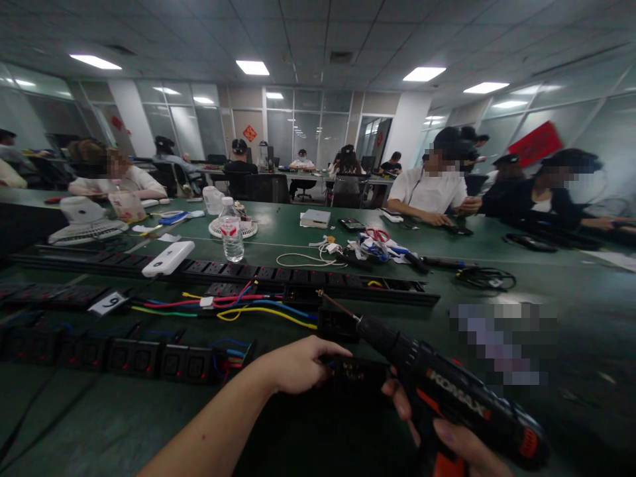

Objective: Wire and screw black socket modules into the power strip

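Observation:
My right hand (467, 445) is wrapped round the grip of a black and orange cordless drill (454, 391). The drill's long thin bit points up and left, with what looks like a small brass-coloured screw at its tip. Low in the middle, my left hand (303, 364) is closed on the edge of a black housing with brass terminals (354, 375); its fingertips are partly hidden. Just beyond lies another black block (338, 324), where yellow, blue and red wires (268, 310) end. A black socket strip (134, 354) with loose wire ends lies left of my left forearm.
Long black power strips (258, 271) cross the green table. On or behind them are a white device (169, 258), a water bottle (232, 232), a numbered label (108, 303), a tool pile (380, 246) and a black cable coil (489, 278). People sit across the table.

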Demonstrator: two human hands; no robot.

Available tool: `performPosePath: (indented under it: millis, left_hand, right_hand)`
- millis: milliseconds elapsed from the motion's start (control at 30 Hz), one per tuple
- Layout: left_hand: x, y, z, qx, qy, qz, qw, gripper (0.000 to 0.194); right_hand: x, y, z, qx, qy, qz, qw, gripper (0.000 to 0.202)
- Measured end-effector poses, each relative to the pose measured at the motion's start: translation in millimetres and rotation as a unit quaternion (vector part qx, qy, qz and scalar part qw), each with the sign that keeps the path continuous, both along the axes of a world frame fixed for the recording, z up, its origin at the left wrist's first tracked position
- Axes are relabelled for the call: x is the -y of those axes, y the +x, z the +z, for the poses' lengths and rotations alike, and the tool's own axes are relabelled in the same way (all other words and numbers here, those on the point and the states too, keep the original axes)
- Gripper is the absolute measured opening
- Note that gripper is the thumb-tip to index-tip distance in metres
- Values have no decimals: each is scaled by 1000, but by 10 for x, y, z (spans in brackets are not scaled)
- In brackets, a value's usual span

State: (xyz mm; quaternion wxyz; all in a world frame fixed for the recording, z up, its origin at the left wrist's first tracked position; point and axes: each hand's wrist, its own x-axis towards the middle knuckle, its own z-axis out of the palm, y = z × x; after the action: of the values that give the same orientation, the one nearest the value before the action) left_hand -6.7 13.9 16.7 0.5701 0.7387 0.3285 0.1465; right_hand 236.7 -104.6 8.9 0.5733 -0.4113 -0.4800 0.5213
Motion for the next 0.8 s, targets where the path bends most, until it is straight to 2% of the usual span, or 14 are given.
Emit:
performPosePath:
  millis: [133,267,367,467,600,733,800]
  left_hand:
    - [5,32,32,-35,-23,36,999,61]
    - [25,30,47,-38,-28,42,998,56]
    - [50,20,47,-27,3,32,999,43]
    - [69,20,27,-19,61,33,997,37]
    - [95,29,-1,-12,84,23,996,36]
    - [141,34,-3,0,63,18,998,40]
    - [164,34,4,5,54,25,998,41]
  right_hand:
    - [-10,1,14,-3,-1,25,1000,30]
    - [6,-10,13,-11,-4,15,1000,32]
    - [6,-45,11,-12,6,0,1000,34]
    - [-34,-61,-17,12,36,0,999,45]
    - [-122,-12,-86,47,83,32,995,53]
    - [-113,33,-59,49,68,68,994,58]
    - [-50,33,-5,65,49,59,995,52]
